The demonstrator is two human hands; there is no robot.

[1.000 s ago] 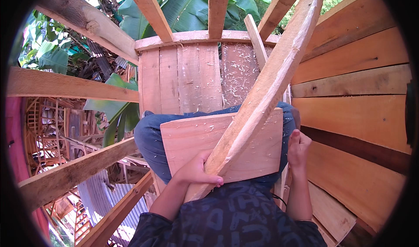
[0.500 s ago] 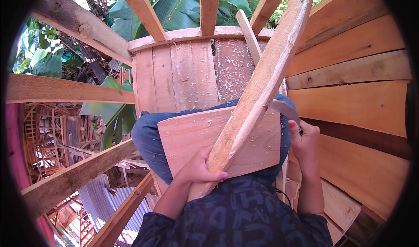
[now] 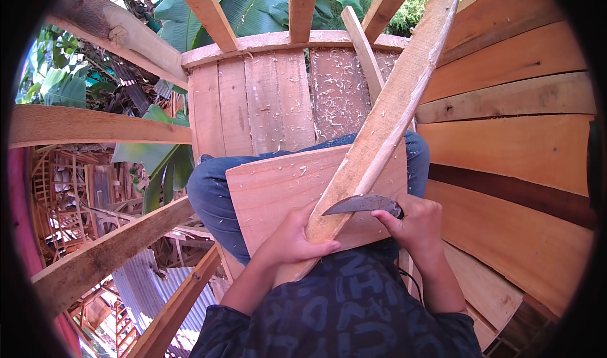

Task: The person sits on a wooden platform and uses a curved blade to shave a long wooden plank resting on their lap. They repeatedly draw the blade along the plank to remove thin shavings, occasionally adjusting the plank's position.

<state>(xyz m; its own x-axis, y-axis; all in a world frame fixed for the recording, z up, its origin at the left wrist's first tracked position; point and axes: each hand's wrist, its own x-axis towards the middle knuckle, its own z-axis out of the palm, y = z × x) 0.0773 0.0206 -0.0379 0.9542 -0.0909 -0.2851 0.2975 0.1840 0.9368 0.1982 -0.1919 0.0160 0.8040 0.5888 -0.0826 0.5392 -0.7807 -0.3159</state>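
Observation:
A long wooden plank (image 3: 387, 115) slants from my body up toward the far right, its right edge pale and freshly cut. My left hand (image 3: 294, 241) grips its near end. In my right hand (image 3: 416, 222) is the dark handle of a knife with a curved blade (image 3: 361, 204). The blade lies across the plank just beyond my left hand, its tip pointing left. Beneath the plank, a flat wooden board (image 3: 272, 190) rests on my lap, over my jeans (image 3: 218, 197), with a few shavings on it.
Curly shavings lie on the plank floor (image 3: 237, 105) ahead, where a thin wood strip (image 3: 363, 54) leans. Wooden beams (image 3: 114, 273) stand around the left and far sides. Boards form a wall (image 3: 506, 149) on the right. Corrugated metal sheets (image 3: 183, 291) show below left.
My right hand has come nearer and to the left, bringing the knife from the plank's right edge down across its near part. The plank has shifted slightly under my left hand.

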